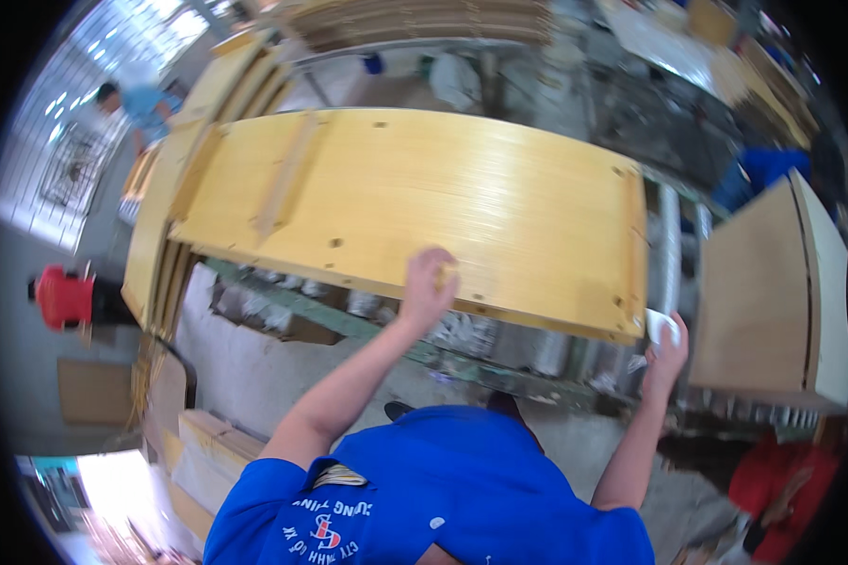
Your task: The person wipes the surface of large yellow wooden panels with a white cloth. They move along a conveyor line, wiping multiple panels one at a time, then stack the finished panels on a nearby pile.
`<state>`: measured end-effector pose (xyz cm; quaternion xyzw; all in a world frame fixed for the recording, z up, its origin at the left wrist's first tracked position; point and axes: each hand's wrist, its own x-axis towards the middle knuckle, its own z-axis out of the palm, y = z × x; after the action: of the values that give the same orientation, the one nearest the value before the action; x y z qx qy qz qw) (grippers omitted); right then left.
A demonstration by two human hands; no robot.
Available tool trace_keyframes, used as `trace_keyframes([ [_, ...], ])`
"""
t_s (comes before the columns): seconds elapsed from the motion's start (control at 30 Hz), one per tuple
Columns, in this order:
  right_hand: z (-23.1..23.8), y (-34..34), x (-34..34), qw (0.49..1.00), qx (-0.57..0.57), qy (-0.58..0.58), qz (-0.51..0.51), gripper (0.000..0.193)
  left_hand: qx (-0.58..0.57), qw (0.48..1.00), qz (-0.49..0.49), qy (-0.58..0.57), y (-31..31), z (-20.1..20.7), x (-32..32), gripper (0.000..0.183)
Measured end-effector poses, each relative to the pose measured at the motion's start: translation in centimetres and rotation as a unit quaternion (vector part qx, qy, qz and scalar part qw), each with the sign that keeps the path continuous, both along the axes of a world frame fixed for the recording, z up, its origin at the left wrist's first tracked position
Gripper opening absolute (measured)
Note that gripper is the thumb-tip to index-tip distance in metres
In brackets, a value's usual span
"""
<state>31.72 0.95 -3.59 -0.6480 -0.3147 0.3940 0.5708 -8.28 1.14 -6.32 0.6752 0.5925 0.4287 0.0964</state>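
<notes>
A long yellow wooden panel point(462, 202), with small dark holes and a raised strip point(285, 179) across its left part, lies in front of me on a roller conveyor. Over its near edge is my left hand point(429, 287), fingers curled round a small pale yellow piece point(446, 275) whose kind I cannot make out. Beside the panel's right end, my right hand point(667, 356) grips a small white pad point(661, 326), perhaps folded cloth or paper. The fingers partly hide both held things.
The conveyor's metal rollers point(669, 245) run beneath the panel. To the right stands a large brown box-shaped piece point(758, 282). A stack of yellow boards point(165, 273) leans at the left end. People in red point(66, 298) and blue point(146, 108) are farther left; another red shirt point(787, 485) is lower right.
</notes>
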Motion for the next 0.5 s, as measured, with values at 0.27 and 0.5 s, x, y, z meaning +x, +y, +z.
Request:
trace_keyframes([
  [0.27, 0.4, -2.8, -24.4, 0.797, -0.007, 0.583, 0.155, 0.033, -0.129, 0.992, 0.009, 0.007, -20.9, -1.4, -17.5, 0.019],
  [0.5, 0.7, 3.1, -43.0, 0.79, -0.059, 0.489, 0.364, 0.029, -0.095, 0.984, 0.146, -0.027, -23.3, 0.8, -30.6, 0.009],
])
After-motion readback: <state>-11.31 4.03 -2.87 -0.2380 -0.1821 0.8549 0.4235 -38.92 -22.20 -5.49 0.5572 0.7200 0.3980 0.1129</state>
